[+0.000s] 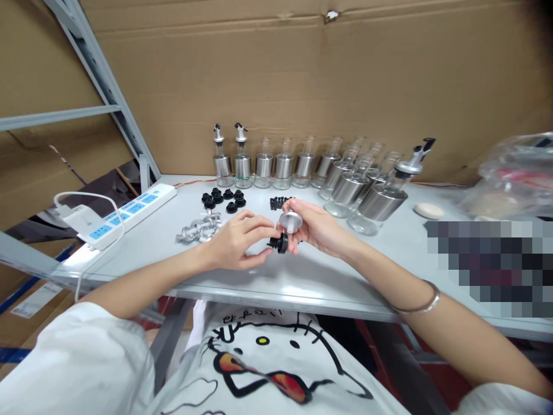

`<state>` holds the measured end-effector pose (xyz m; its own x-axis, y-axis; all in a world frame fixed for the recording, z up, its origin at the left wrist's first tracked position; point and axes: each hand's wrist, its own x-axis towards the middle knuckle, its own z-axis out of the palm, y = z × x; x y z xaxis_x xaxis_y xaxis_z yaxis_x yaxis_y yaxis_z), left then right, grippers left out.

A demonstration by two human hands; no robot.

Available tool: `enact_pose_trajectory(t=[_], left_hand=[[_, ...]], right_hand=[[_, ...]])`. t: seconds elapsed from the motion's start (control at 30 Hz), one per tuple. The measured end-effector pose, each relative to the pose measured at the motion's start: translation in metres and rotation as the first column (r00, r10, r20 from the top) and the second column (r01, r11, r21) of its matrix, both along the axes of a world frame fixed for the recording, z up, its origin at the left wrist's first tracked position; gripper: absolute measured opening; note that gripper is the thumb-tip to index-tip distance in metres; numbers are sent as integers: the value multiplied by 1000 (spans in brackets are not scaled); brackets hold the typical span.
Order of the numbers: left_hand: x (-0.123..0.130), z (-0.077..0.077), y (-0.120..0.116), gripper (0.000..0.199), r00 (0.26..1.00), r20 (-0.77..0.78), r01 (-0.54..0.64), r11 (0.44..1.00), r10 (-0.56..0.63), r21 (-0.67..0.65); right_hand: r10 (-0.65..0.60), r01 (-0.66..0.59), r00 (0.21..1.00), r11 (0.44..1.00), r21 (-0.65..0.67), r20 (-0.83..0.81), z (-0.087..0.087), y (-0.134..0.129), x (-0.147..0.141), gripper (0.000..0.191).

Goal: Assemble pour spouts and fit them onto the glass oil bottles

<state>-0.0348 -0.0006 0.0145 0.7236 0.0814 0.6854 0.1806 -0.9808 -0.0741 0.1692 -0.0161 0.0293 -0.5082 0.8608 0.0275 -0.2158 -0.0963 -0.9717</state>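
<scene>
My left hand (239, 240) is closed on a black ribbed stopper (279, 243), its fingertips at the stopper's side. Close beside it, my right hand (317, 227) grips a silver pour spout (290, 221) with a round flange, turned toward the stopper. Whether the two parts touch is hard to make out. On the table behind my left hand lie several black stoppers (232, 206) and a pile of silver spout pieces (199, 229). Small black caps (279, 203) stand in a cluster just behind my right hand.
Glass bottles with steel sleeves (284, 166) line the back of the table (173, 265); several have spouts fitted, one at the right (380, 199). A white power strip (129, 213) lies at the left. A white oval object (429, 211) and plastic bag (514, 173) are at the right.
</scene>
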Motion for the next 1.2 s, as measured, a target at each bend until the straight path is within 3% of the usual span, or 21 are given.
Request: enact_pose_trajectory(t=[0.13,0.23,0.33,0.4,0.6,0.7,0.87,1.07,1.2], left_hand=[[1,-4,-1,22,1000,6,6,1000,-6,-9],[1,-6,-2,13,991,65,-103,980,116,-170],[1,-6,-3,14,948,155,-171,853,279,-493],[2,-6,-3,20,928,176,-134,737,327,-662],[6,-8,-2,27,924,238,50,521,300,-852],[7,-7,-2,30,913,291,140,452,286,-881],[6,-6,-2,34,922,286,144,455,261,-879],[5,-8,0,36,915,277,100,501,294,-860],[3,-11,2,33,914,299,110,540,276,-835]], right_hand=[[16,-17,1000,1000,14,3,-2,-1,-1,31],[-112,111,994,984,136,-7,-4,0,-2,38],[-337,346,938,877,333,-85,-4,2,-2,42],[-370,388,921,836,389,-123,-4,3,-2,40],[-312,317,947,862,394,-80,-1,1,-1,39],[-314,319,946,858,403,-81,-1,0,-1,37],[-284,277,958,860,428,-47,-1,-3,-2,34],[-275,232,961,848,476,20,-2,-3,-1,33],[-318,193,940,796,574,125,-6,0,2,30]])
